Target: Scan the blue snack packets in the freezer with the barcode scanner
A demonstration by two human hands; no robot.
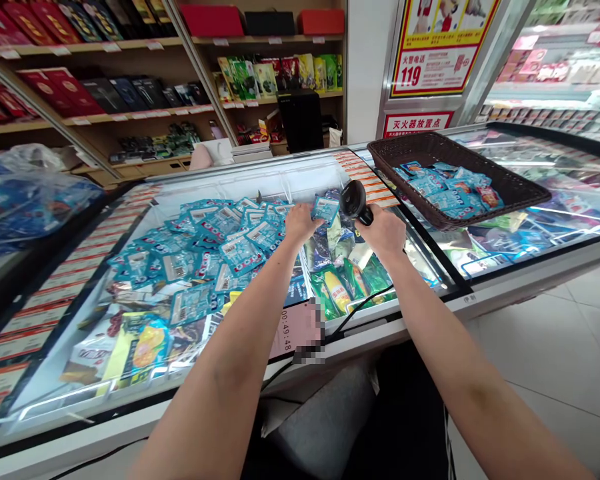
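Note:
My left hand [301,222] reaches over the glass top of the freezer and pinches a small blue packet [326,210] by its edge. In my right hand [384,232] is a black barcode scanner [354,200], its head close to that packet; its cable [363,303] trails back toward me. A wide heap of similar blue packets [243,253] lies on the glass to the left of my left hand. What print on the held packet faces the scanner I cannot make out.
A brown wicker basket [523,193] with more blue packets stands at the right. A phone [295,330] showing a timer lies at the front edge. Clear plastic bags of blue packs [27,197] are at the left. Shelves [145,117] of boxes rise behind.

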